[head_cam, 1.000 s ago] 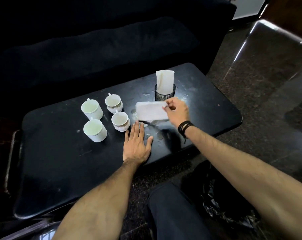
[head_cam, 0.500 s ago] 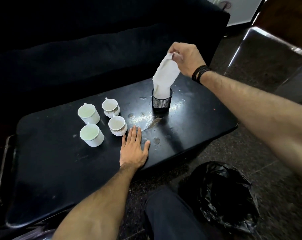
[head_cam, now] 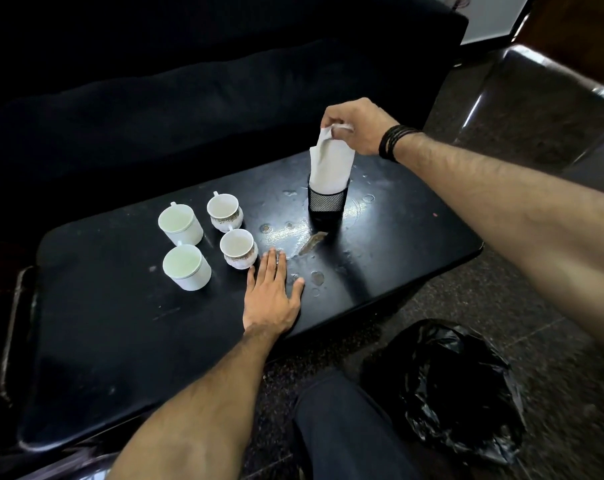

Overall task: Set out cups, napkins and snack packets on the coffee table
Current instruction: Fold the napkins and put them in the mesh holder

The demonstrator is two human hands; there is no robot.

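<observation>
Several white cups stand on the black coffee table [head_cam: 120, 341]: two plain mugs [head_cam: 180, 223] [head_cam: 186, 266] and two patterned teacups [head_cam: 224, 212] [head_cam: 239, 247]. A black mesh holder [head_cam: 327, 201] stands to their right with white napkins [head_cam: 331, 164] upright in it. My right hand [head_cam: 357, 124] is above the holder, fingers pinched on the napkins' top edge. My left hand [head_cam: 271, 296] lies flat on the table, fingers apart, just right of the nearest teacup.
A dark sofa [head_cam: 189, 98] runs behind the table. A black plastic bag [head_cam: 456, 393] lies on the stone floor at the right, beside my knee [head_cam: 342, 427]. Water spots and a small brown scrap [head_cam: 312, 242] mark the table near the holder.
My right hand carried a napkin from the table up to the holder and has lowered it into the holder with the others. The left hand has stayed flat in place.
</observation>
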